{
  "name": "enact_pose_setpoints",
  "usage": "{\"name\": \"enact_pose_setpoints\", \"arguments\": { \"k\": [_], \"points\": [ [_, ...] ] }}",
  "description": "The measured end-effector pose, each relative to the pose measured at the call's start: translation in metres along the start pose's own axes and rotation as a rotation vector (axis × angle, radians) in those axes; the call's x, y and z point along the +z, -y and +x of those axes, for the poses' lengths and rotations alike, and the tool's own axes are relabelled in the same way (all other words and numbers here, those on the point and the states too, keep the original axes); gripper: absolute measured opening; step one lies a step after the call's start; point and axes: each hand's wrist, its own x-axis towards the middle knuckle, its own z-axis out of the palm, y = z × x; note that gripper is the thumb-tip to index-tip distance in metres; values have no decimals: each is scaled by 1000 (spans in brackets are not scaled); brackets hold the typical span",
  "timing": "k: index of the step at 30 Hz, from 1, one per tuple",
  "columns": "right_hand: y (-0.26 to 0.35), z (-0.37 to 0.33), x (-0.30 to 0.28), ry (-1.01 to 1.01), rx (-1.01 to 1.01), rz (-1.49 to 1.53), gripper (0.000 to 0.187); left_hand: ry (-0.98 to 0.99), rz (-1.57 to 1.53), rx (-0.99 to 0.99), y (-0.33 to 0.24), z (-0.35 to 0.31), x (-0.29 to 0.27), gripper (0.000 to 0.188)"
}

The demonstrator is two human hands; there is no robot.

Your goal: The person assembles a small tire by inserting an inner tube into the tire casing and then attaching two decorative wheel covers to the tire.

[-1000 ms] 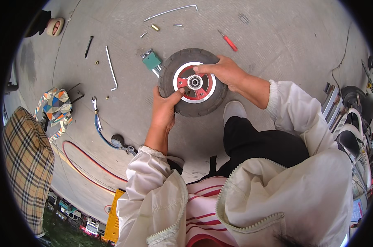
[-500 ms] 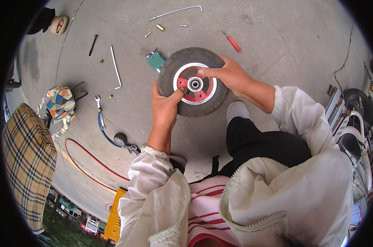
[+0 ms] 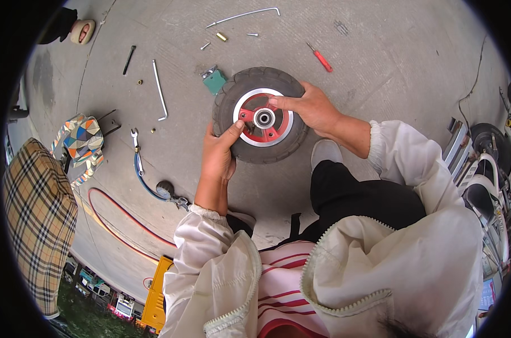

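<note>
A small scooter wheel (image 3: 254, 147) with a black tyre, silver rim and red spokes is held between my two hands, its hub and bearing facing up. My left hand (image 3: 216, 151) grips the wheel's lower left side, thumb on the rim near a red spoke. On the upper right, my right hand (image 3: 314, 108) wraps the tyre with its thumb laid over the rim. The fingers beneath the tyre are hidden. Just beyond the wheel's upper left edge lies a teal block-shaped tool (image 3: 215, 82) with a metal end.
Around the wheel lie a red-handled screwdriver (image 3: 322, 59), L-shaped metal rods (image 3: 160, 93), a brass sleeve (image 3: 221, 37), a black bolt (image 3: 129, 60) and an air gauge (image 3: 165, 190) with hose. A checked cloth (image 3: 38, 219) hangs left; parked bikes (image 3: 483, 186) stand right. Another person's foot (image 3: 82, 31) shows upper left.
Both hands have shifted the wheel slightly left and down. My left thumb has moved from beside the hub out to the rim. The grip of both hands remains.
</note>
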Motion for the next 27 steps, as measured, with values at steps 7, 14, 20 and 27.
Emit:
{"name": "enact_pose_setpoints", "arguments": {
  "k": [7,14,20,27],
  "points": [
    [10,-5,8,13,87,30,66,2,-88,-34,5,-6,-6,48],
    [3,3,-16,293,175,165,63,-58,-49,-10,3,-7,-10,44],
    [11,-3,-16,453,228,168,71,-92,-82,12,-4,-11,-8,44],
    [19,-13,-6,478,178,178,75,-166,-2,12,-6,-8,-10,44]
  ]
}}
